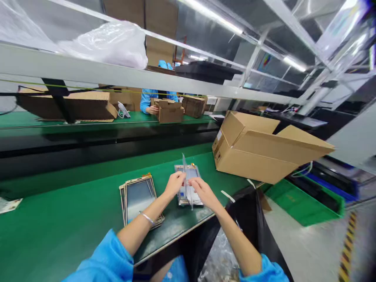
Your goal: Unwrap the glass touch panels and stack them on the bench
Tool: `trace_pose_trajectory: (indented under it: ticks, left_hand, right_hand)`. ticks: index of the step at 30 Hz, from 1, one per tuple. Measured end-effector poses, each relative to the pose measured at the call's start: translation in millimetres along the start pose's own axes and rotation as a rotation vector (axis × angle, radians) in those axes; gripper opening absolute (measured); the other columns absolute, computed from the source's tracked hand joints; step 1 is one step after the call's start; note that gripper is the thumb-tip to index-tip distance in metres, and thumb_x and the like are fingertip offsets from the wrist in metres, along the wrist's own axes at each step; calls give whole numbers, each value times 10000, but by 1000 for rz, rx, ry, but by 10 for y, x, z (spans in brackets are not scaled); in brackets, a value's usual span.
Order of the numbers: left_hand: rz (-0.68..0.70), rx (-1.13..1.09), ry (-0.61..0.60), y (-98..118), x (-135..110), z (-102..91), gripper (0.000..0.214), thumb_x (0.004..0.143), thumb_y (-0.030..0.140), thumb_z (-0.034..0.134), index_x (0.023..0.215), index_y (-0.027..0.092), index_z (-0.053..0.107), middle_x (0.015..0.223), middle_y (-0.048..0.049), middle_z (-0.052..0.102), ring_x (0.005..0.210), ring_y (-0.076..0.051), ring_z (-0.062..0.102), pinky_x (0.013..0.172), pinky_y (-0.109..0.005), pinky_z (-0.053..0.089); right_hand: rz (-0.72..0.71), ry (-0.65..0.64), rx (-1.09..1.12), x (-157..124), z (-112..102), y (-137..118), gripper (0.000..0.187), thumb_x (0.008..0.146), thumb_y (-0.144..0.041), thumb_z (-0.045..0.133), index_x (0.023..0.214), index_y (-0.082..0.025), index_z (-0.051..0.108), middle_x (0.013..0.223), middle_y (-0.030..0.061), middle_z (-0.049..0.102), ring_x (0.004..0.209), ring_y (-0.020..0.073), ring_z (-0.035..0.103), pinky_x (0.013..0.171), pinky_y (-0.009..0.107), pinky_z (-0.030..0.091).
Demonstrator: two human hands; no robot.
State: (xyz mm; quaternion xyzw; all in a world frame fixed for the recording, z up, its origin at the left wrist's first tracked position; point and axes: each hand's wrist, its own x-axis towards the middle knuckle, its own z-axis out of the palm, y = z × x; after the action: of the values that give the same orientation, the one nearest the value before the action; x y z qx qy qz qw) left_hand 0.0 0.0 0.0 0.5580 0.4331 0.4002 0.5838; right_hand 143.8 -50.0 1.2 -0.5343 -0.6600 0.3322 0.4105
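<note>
Straight ahead at twelve o'clock, fingers of your left hand [175, 184] and right hand [203, 192] pinch a clear film [184, 164] rising off a screen panel [192, 172] on the table [73, 219]. The film looks light, floppy and slippery, so grip its edge.

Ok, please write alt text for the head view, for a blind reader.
The left hand and right hand pinch a clear film over a panel on a green table. A panel stack lies to their left, a box to their right; a person in blue is across from them.
</note>
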Motion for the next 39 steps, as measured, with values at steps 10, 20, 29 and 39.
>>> trace_pose_trajectory:
  ticks: [10,20,29,39]
  left_hand:
    - [-91,60,-134,94,169,295,296,914,351,548,1120,142,582,1063,-74,627,870,-184,631,748,-372,542]
    - [-105,155,-156,156,193,333,272,910,323,559,1109,140,584,1045,-70,630,847,-174,633,727,-356,548]
    - [-97,112,37,81,-126,-430,294,876,293,602,1132,150,585,1233,-93,564,1067,-247,572,885,-452,488]
    - [-231,-494,78,210,-1142,-577,837,838,744,152,1365,149,414,1300,-204,559,1196,-358,533,945,-523,420]
  right_hand:
    - [104,-3,19,-23,-360,-101,378,830,-551,436,783,-200,569,805,42,629,755,181,616,564,261,470]
    - [99,-35,-50,91,-385,-189,338,773,-476,527,578,-214,440,477,-52,469,467,110,431,490,240,334]
    - [54,32,-73,227,-189,-174,275,778,-326,403,544,-238,290,488,-71,337,470,95,333,491,229,288]
    - [-361,-392,-320,-173,708,-1132,133,877,-247,511,755,-194,502,776,2,542,710,148,473,629,260,325]
